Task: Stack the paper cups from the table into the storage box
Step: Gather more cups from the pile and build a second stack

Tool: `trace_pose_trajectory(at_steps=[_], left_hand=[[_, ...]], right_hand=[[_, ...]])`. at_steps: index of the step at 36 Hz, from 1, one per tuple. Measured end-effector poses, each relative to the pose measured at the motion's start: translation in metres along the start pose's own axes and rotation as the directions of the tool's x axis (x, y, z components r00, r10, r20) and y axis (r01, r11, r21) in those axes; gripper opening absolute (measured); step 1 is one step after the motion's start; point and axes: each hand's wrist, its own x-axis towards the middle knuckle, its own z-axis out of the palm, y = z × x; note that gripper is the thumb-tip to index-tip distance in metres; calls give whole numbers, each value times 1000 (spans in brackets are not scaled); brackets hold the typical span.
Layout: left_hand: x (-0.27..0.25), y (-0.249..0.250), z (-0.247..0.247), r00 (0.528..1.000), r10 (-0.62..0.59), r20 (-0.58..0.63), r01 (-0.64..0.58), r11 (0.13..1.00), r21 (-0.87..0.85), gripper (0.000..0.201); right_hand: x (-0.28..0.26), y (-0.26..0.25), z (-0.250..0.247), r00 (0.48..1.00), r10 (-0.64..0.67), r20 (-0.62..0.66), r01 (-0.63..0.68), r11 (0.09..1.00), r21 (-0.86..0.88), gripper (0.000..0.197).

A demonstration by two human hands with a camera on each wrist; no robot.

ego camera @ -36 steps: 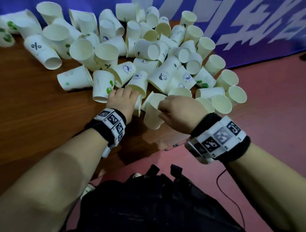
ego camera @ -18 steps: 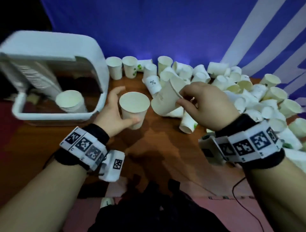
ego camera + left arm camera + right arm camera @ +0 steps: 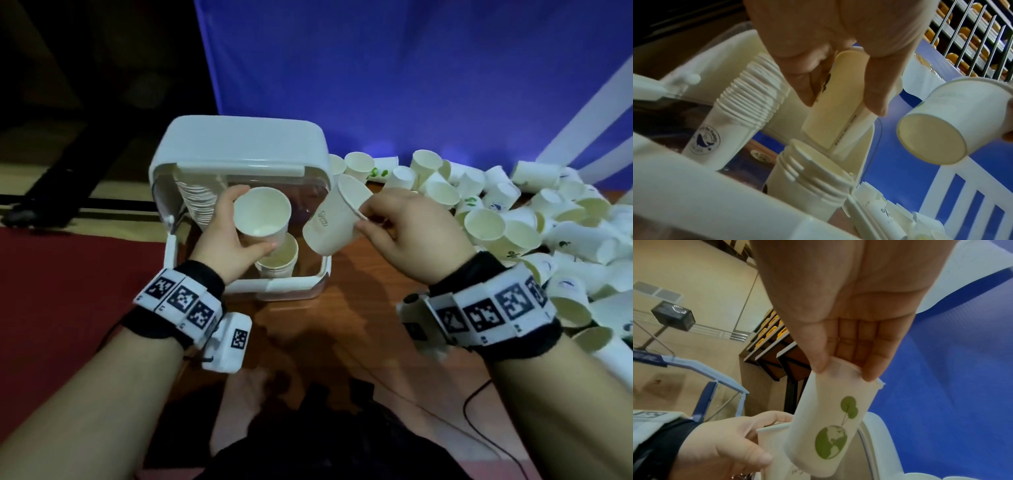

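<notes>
**Two cups over the box, not yet nested**

Left hand (image 3: 228,240) grips an upright paper cup (image 3: 262,219) above the short stack (image 3: 278,260) in the storage box (image 3: 239,161). Right hand (image 3: 407,236) pinches a tilted cup (image 3: 330,222) by the rim at 3 o'clock. Risk: the rim pinch crushes it or it jams crooked.

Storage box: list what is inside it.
Inside the storage box: a tall nested cup stack leaning on its wall and a short stack. The left hand and its cup hide the rest.
</notes>
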Motion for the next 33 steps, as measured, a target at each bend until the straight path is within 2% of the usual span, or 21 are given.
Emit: trace_pose_trajectory(at_steps=[5, 10, 13, 17, 18, 20, 23, 26, 28, 30, 33], left_hand=[[7, -22, 16, 992, -13, 128, 9, 999, 33, 85], [10, -43, 26, 951, -112, 288, 101, 993, 52, 103], [12, -48, 28, 937, -145, 319, 144, 989, 28, 92], [13, -51, 31, 936, -141, 321, 158, 987, -25, 82], [13, -50, 31, 935, -139, 325, 158, 987, -33, 81], [14, -50, 31, 930, -138, 340, 160, 986, -39, 81], [14, -52, 31, 929, -137, 343, 163, 986, -47, 85], [14, -54, 32, 930, -125, 347, 132, 991, 3, 94], [13, -54, 29, 925, -132, 355, 110, 991, 82, 106], [10, -51, 25, 932, -115, 343, 73, 989, 131, 114], [2, -39, 21, 959, -43, 281, -6, 985, 173, 112]], right_hand=[[5, -2, 4, 999, 19, -49, -21, 999, -34, 20], [18, -16, 10, 995, -42, -88, 39, 999, -33, 22], [31, -29, 22, 990, -127, -59, 123, 991, -58, 18], [47, -39, 50, 973, -220, 74, 227, 968, -107, 15], [51, -39, 57, 960, -228, 163, 251, 958, -139, 16], [56, -39, 71, 918, -212, 334, 298, 926, -232, 22], [56, -38, 87, 858, -135, 495, 298, 916, -268, 32], [52, -37, 105, 777, -104, 621, 328, 909, -257, 33], [49, -32, 114, 750, -96, 654, 327, 914, -241, 32], [46, -27, 116, 773, -132, 620, 315, 929, -195, 36], [35, -14, 106, 861, -220, 459, 261, 965, -29, 41]])
